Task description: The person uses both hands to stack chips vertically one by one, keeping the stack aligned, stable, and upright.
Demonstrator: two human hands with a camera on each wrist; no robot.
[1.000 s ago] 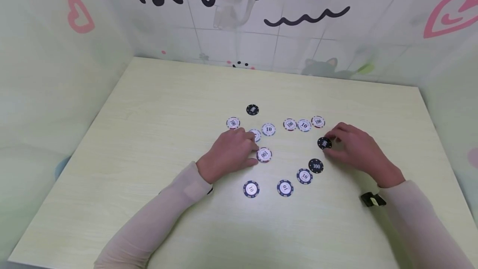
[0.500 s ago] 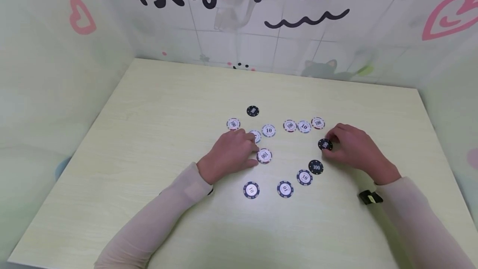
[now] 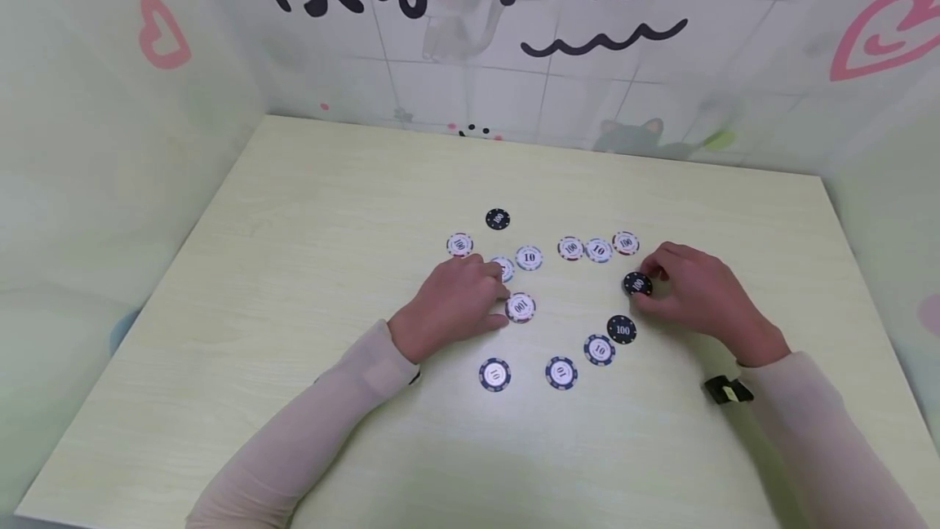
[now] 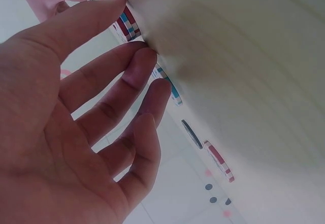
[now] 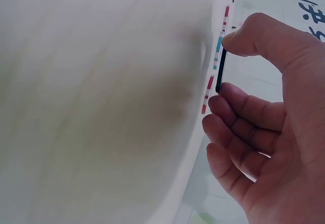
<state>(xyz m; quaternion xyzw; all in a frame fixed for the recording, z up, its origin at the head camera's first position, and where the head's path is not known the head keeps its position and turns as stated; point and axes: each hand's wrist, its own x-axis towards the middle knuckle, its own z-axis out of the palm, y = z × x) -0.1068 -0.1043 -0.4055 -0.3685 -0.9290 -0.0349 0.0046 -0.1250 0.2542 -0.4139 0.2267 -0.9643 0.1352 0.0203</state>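
My right hand (image 3: 686, 288) pinches a black poker chip (image 3: 637, 285) marked 100 between thumb and index finger. In the right wrist view this black chip (image 5: 221, 71) shows edge-on between the thumb and index fingertip. My left hand (image 3: 457, 298) rests at the left of a white poker chip (image 3: 520, 308) with red edge marks. Its thumb and index tips lie at that chip's left edge, with the fingers loosely bent. Just behind the left hand lies a light-blue-edged chip (image 3: 507, 268), partly covered by the fingers. Another black chip (image 3: 621, 330) lies below the right hand.
A row of three white chips (image 3: 598, 250) lies behind the right hand's chip. Farther left are a black chip (image 3: 498, 220) and a red-edged chip (image 3: 460, 245). Several blue-edged chips (image 3: 561, 373) lie nearer the person. Patterned walls (image 3: 470, 64) bound the table (image 3: 330, 211).
The right hand has shifted very slightly, and the black chip it pinches has turned and moved a touch. My left hand and the other chips keep their places; the view tilts slightly.
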